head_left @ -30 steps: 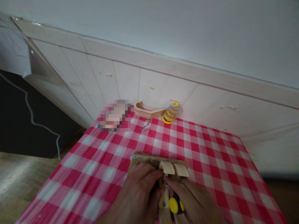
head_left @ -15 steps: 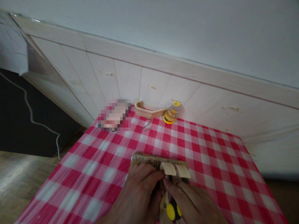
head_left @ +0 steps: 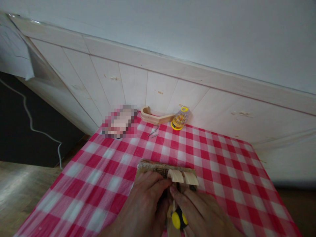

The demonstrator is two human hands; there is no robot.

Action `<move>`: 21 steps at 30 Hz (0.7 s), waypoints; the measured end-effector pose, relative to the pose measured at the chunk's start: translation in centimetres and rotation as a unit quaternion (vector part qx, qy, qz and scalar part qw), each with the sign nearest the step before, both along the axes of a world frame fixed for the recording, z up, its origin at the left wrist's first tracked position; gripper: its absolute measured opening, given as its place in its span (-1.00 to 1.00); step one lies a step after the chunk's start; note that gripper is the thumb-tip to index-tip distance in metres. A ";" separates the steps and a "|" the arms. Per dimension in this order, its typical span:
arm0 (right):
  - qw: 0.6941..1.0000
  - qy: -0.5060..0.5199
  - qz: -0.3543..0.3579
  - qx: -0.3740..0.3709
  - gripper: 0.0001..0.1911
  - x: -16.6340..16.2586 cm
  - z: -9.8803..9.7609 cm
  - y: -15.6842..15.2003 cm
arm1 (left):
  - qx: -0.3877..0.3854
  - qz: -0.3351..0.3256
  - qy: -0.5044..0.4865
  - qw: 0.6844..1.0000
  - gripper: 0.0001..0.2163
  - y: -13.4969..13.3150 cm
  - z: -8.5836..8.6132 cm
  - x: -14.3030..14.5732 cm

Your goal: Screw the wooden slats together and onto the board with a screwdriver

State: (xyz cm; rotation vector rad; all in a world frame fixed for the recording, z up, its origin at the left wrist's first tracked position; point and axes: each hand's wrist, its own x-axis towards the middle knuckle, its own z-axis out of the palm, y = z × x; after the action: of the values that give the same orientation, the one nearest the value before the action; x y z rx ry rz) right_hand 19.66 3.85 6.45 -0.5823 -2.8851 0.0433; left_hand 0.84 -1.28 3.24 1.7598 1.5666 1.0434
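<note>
My left hand (head_left: 145,200) lies curled over a small wooden piece (head_left: 184,176) with two pale curved slats, which rests on a brown patterned board (head_left: 154,167) near the table's front. Its fingers press the piece from the left. My right hand (head_left: 197,212) is closed around a screwdriver with a yellow and black handle (head_left: 179,220), whose tip points up into the wooden piece between my fingertips. The screwdriver's shaft is hidden by my fingers.
The table carries a red and white checked cloth (head_left: 217,164) and stands against a pale wood-panelled wall. At the back lie a curved wooden part (head_left: 155,117), a clear yellow-capped bit case (head_left: 180,118), a few loose screws (head_left: 153,133) and a blurred-out object (head_left: 119,121).
The yellow handle in my right hand has shifted slightly left and turned. Both hands stay on the wooden piece; the view has drifted a little.
</note>
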 end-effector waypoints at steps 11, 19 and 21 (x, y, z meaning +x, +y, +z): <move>0.999 0.030 0.025 -0.009 -0.67 -0.3 0.4 0.5 | -0.007 0.003 0.002 1.000 -0.73 -0.1 0.2 0.0; 0.993 0.102 0.018 0.046 -0.57 0.1 -3.2 0.7 | 0.010 0.008 0.008 1.000 -0.72 -0.2 0.0 0.0; 0.992 0.114 0.023 0.054 -0.57 0.3 -3.7 0.6 | 0.007 0.007 0.011 1.000 -0.72 -0.1 0.0 0.0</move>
State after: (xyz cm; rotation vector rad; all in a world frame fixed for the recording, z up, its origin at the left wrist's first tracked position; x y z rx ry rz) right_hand 19.96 4.44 2.80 -0.4580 -2.6605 -0.0375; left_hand 0.84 -1.42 3.21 1.7778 1.5914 1.0465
